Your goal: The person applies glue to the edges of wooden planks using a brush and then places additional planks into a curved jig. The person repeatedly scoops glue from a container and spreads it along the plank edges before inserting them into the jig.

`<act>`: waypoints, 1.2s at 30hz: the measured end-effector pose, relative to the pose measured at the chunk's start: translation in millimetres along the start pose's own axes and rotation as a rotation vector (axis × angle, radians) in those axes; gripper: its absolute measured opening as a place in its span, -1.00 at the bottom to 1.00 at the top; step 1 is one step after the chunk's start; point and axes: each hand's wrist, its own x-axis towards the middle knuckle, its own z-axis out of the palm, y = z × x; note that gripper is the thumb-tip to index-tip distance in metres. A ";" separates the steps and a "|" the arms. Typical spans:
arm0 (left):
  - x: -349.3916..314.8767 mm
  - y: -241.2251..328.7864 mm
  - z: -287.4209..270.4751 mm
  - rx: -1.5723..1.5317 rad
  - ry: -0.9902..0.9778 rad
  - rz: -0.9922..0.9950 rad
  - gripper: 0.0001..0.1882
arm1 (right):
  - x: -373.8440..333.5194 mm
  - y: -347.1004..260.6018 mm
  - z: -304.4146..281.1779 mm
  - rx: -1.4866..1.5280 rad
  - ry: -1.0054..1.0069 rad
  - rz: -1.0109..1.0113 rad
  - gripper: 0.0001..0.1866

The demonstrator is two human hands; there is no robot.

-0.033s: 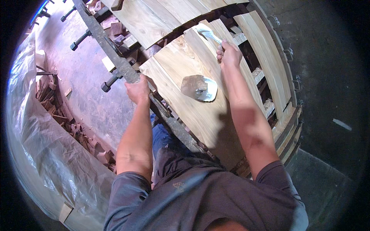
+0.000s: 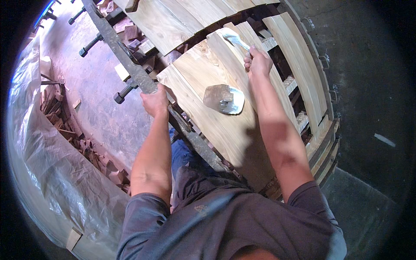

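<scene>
My right hand (image 2: 260,63) is closed round the handle of a brush-like tool (image 2: 234,37), its head thickly coated in white, glue-like paste. The tool's head is over the far end of a narrow pale board, in the panel of wooden boards (image 2: 197,86) laid side by side. Nearer to me on that panel sits a small cut-open container (image 2: 215,96) with white paste in it. My left hand (image 2: 155,103) grips the long metal bar (image 2: 117,48) along the panel's left side; its fingertips are partly hidden.
Large threaded bolts (image 2: 125,93) stick out leftward from the bar. Another board panel (image 2: 167,21) lies beyond, across a dark gap. Loose boards (image 2: 297,60) lie on the right over open slots. Wood offcuts (image 2: 86,149) and a clear plastic sheet (image 2: 52,173) are at left.
</scene>
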 end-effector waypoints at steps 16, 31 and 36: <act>-1.6 -0.8 5.0 0.036 0.021 0.018 -0.28 | -46.3 30.6 -118.5 -0.111 0.168 -0.041 -0.80; 23.1 -26.5 20.5 -0.129 -0.115 0.045 -0.16 | -89.4 61.7 -236.3 -0.341 0.375 -0.168 -0.74; 23.8 -24.9 10.2 -0.606 -0.442 -0.109 -0.33 | -111.8 53.4 -278.4 -0.494 0.449 -0.200 -0.74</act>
